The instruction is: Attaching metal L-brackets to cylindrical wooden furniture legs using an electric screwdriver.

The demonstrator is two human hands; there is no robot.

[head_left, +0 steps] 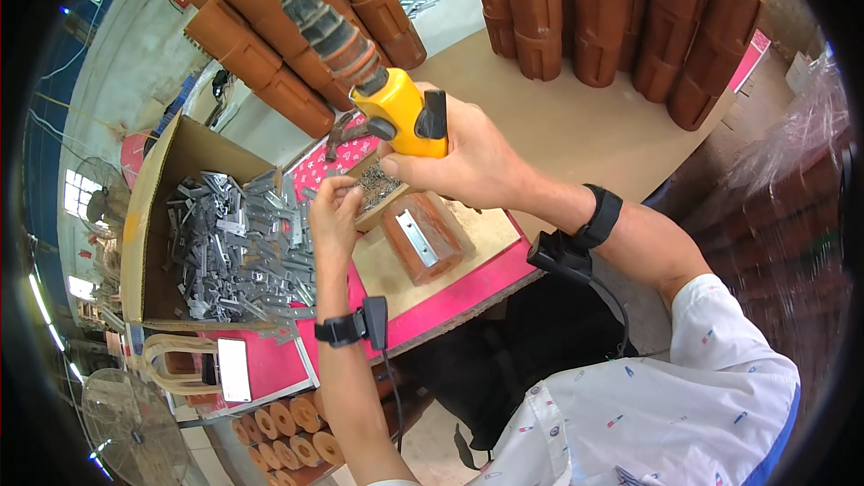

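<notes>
Right hand (pixel 472 162) grips a yellow-bodied power screwdriver (pixel 405 112), lifted clear of the work; left hand (pixel 333 211) has fingertips pinched in a small shallow box of dark screws (pixel 378 187).

At five o'clock of the box, a reddish-brown ribbed block (pixel 423 238) lies on the tan board (pixel 490 234), one grey metal plate (pixel 418 236) on top; whether it is fastened cannot be told. Many loose plates fill the cardboard carton (pixel 148 216) at nine o'clock, so much seems left.
</notes>
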